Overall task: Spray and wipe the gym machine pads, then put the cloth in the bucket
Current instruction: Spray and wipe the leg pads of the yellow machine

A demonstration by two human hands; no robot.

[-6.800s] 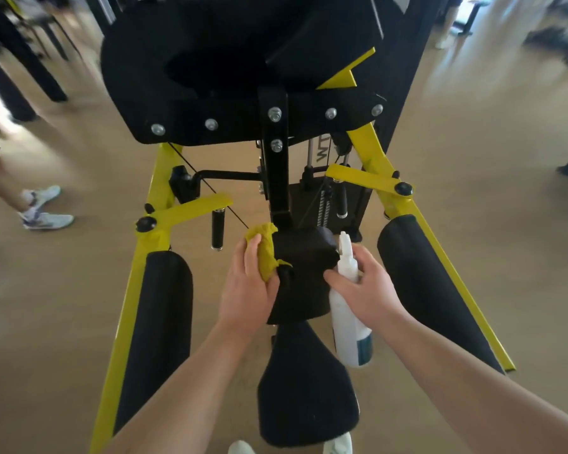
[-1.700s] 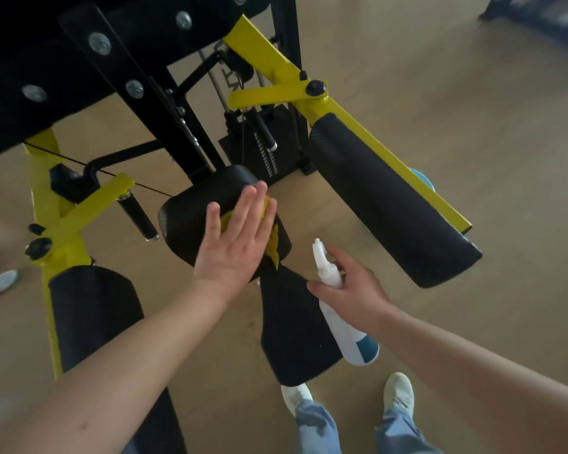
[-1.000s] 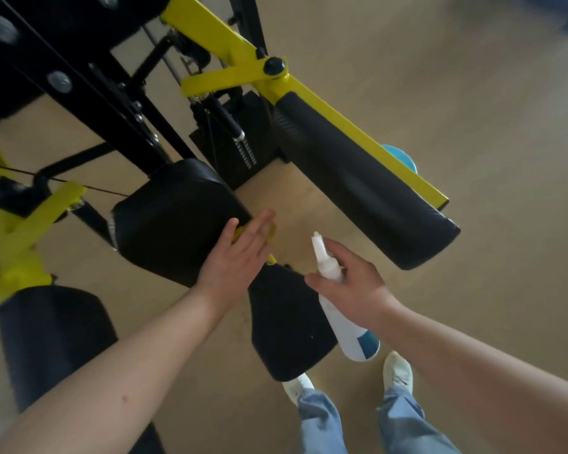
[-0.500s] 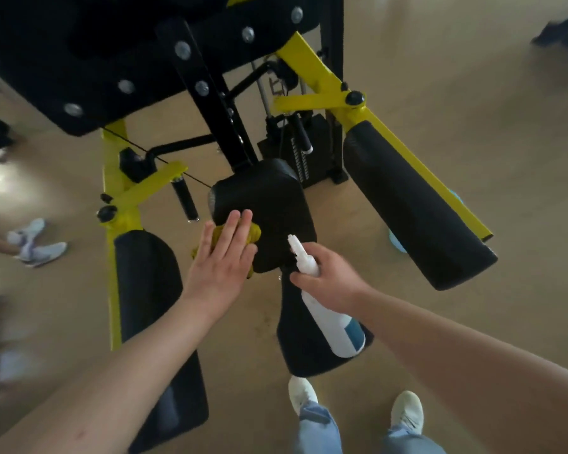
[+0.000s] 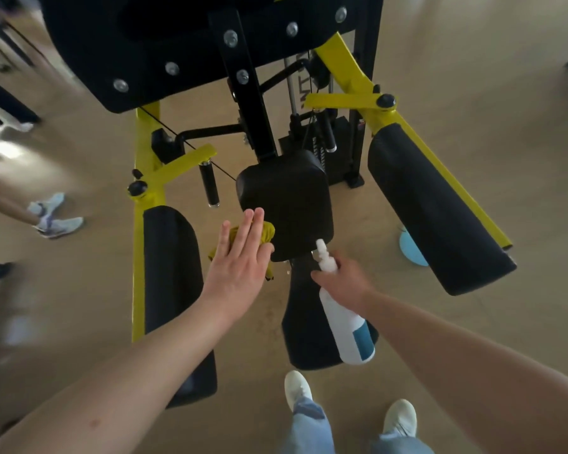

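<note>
Head view, left hand [image 5: 240, 267] flat, straight-fingered, pressing cloth [image 5: 267, 231] against pad [image 5: 289, 198], right hand [image 5: 345, 283] grip round spray bottle [image 5: 348, 329]

Single head-worn wide-angle view, looking forward and steeply down, close above the hands [image 5: 240, 270] and central pad [image 5: 289, 198], floor [image 5: 473, 77] beyond, wearer's shoes [image 5: 297, 388] at bottom edge

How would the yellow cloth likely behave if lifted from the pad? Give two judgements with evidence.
Probably floppy: the cloth bunches in folds under the flat left hand at the pad's edge. Likely light, apt to droop: a corner hangs loose below the hand.
</note>
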